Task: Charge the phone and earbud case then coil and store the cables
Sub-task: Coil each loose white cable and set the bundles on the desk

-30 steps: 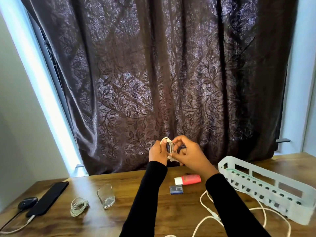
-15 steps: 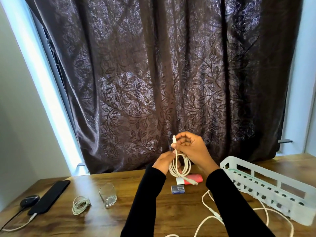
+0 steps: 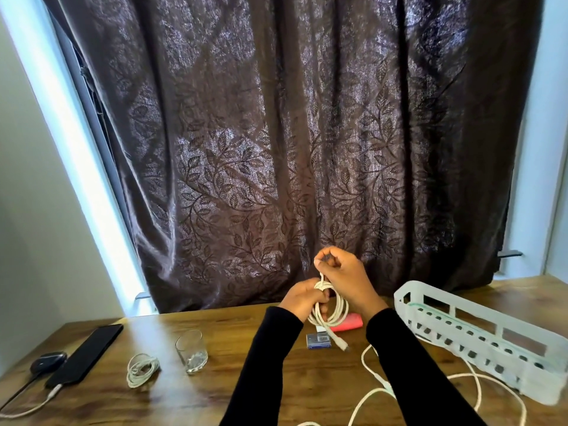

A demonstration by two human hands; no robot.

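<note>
- White cable coil hangs in the air between both hands, above the counter. Its loops stand roughly upright and its top is bunched at the left hand's fingertips.
- Key relation: one cable end runs straight up from the top of the coil into the right hand, directly above the bundle. The pull axis is vertical, with the right hand above and the left hand below.
- The other end, a plug tail, dangles down and to the right below the coil, just over a small blue box and a pink object.
- Left hand is curled around the coil's left side, fingers pinching the loops together at the top. Forearm comes up from below, sleeve black.
- Right hand is closed, fingers curled, pinching the upper cable end near its thumb. It is the higher of the two and touches or nearly touches the coil top.
- Judgement: a wrap or tuck of the upper end around the bundle looks to be under way; the right hand would have to bring that end down and around while the left keeps the loops clamped.
- White slotted basket lies to the right of the right hand, well apart; likely the store spot.
- Loose white cable sprawls on the counter below the right forearm, uncoiled.
- Far left of the left hand: a finished small coil, a glass, the phone and earbud case, each with a cable attached.
</note>
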